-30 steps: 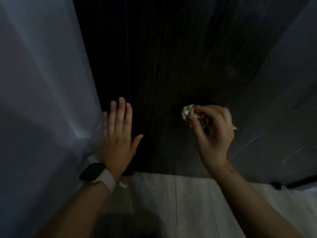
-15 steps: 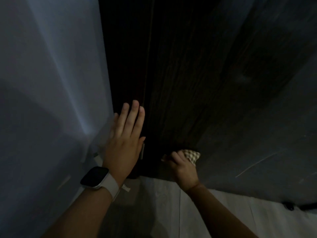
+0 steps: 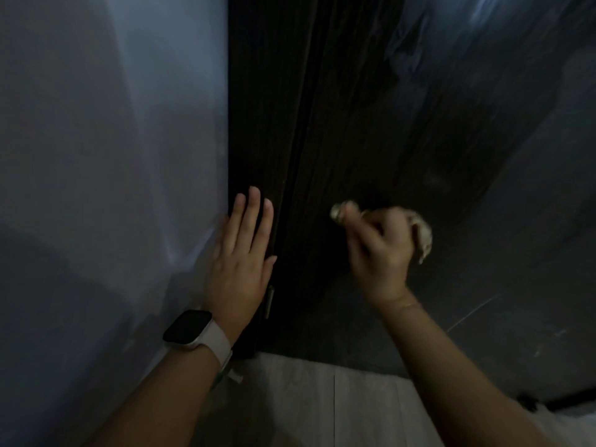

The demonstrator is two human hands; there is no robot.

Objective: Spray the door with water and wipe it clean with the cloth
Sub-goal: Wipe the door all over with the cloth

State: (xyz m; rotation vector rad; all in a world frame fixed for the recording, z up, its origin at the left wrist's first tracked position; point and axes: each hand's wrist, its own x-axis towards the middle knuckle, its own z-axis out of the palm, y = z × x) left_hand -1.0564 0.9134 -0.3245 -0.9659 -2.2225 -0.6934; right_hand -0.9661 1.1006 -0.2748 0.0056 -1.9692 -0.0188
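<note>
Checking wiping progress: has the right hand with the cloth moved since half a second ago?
Yes. The right hand, gripping the cloth, has risen up the door, away from its bottom edge near the floor.

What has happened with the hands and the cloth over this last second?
The right hand, gripping the crumpled cloth, swept down to the foot of the door and has come back up to mid-height. The left hand stayed flat near the door's left edge, and the watch stayed on its wrist.
</note>
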